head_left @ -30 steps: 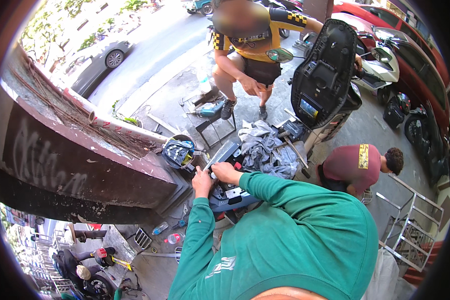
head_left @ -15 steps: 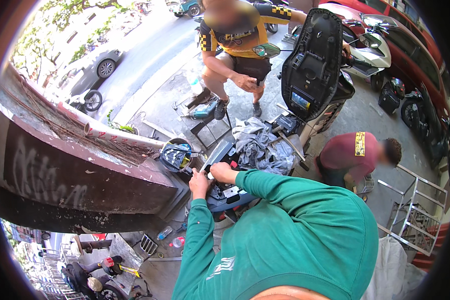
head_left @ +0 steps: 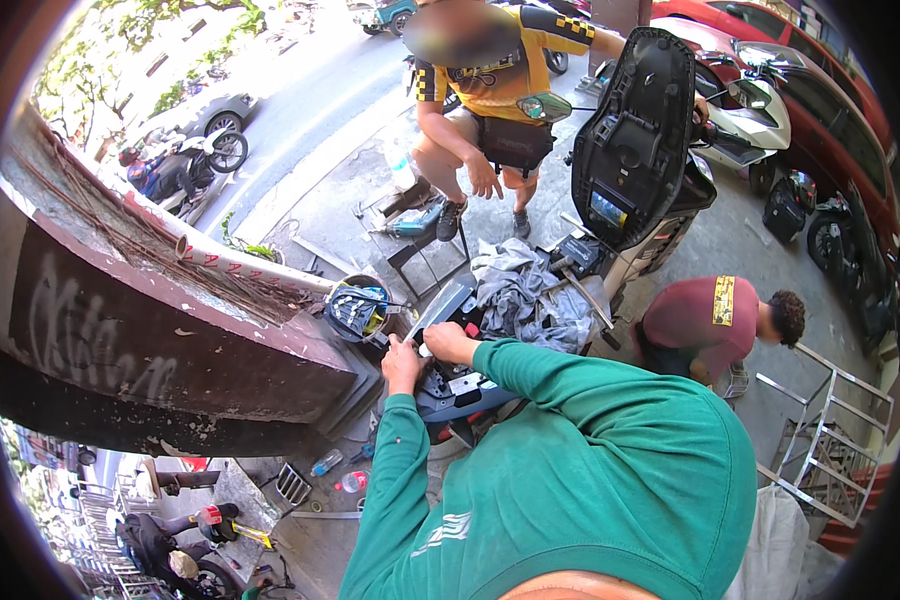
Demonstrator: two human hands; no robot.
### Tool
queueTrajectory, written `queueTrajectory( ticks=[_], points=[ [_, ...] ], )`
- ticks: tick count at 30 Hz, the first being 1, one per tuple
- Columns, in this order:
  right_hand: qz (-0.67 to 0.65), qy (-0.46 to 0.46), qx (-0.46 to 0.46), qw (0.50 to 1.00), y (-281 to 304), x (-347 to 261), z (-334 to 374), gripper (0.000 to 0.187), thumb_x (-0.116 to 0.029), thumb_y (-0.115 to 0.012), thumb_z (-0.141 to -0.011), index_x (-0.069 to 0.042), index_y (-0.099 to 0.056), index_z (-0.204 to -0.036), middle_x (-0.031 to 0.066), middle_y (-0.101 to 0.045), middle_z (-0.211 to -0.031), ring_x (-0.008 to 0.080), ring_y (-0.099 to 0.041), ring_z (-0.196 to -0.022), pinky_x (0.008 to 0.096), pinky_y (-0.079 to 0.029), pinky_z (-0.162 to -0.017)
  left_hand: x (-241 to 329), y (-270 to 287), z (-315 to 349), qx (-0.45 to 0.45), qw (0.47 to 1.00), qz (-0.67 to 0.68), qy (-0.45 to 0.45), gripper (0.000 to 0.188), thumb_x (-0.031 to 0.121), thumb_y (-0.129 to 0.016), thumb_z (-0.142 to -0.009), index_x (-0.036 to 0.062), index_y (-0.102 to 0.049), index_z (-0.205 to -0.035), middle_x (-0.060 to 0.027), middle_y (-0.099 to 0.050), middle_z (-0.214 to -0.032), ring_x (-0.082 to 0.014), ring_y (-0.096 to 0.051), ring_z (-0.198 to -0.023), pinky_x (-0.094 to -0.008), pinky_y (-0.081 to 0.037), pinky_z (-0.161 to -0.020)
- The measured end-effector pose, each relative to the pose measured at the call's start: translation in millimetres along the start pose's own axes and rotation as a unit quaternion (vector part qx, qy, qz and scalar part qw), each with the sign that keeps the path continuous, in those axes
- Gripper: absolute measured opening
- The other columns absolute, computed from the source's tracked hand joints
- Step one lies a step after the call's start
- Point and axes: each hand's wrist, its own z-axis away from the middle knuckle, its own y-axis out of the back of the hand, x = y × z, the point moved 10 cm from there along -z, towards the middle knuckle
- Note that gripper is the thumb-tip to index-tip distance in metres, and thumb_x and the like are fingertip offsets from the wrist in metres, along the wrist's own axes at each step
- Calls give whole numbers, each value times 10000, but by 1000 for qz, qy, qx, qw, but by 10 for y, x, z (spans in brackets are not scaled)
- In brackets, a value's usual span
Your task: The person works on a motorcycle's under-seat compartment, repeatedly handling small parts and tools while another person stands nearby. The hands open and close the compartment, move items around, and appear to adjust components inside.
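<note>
I judge the left hand [head_left: 402,366] and right hand [head_left: 451,343], by the long, glossy grey panel [head_left: 449,299] mid-frame, to be at close two-handed work calling next for steadiness, though I can't tell either grip's state.

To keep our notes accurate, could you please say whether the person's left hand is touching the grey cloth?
Apart: the head view shows the left hand clear of the grey cloth, with the right hand between them.
</note>
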Motion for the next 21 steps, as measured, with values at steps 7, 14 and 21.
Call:
queueTrajectory(
  ticks=[7, 14, 21],
  points=[
    [-53, -59, 1, 997, 131, 78, 95, 331, -231, -679, -865, 9, -649, -1091, 204, -725, -1019, 375, -733, -924, 472, -602, -771, -22, -51, -16, -11, 1000, -7, 3, 483, 406, -918, -655, 214, -757, -1068, -129, -539, -1226, -348, -710, -983, -457, -577, -857],
    [-41, 35, 0, 999, 57, -34, -13, 245, -172, -660, -865, 21, -661, -1017, 229, -720, -1006, 384, -729, -910, 468, -599, -764, 11, 42, 18, -10, 1000, -1, 7, 506, 410, -918, -652, 207, -760, -1088, -136, -537, -1245, -348, -713, -988, -455, -580, -854],
    [-46, -28, -1, 999, 179, 17, 112, 223, -180, -713, -837, 8, -674, -952, 190, -736, -988, 364, -737, -913, 463, -599, -763, 21, 72, 59, -24, 1000, 3, 20, 568, 462, -904, -652, 203, -755, -1135, -144, -566, -1323, -358, -701, -1044, -453, -568, -898]
  ],
)
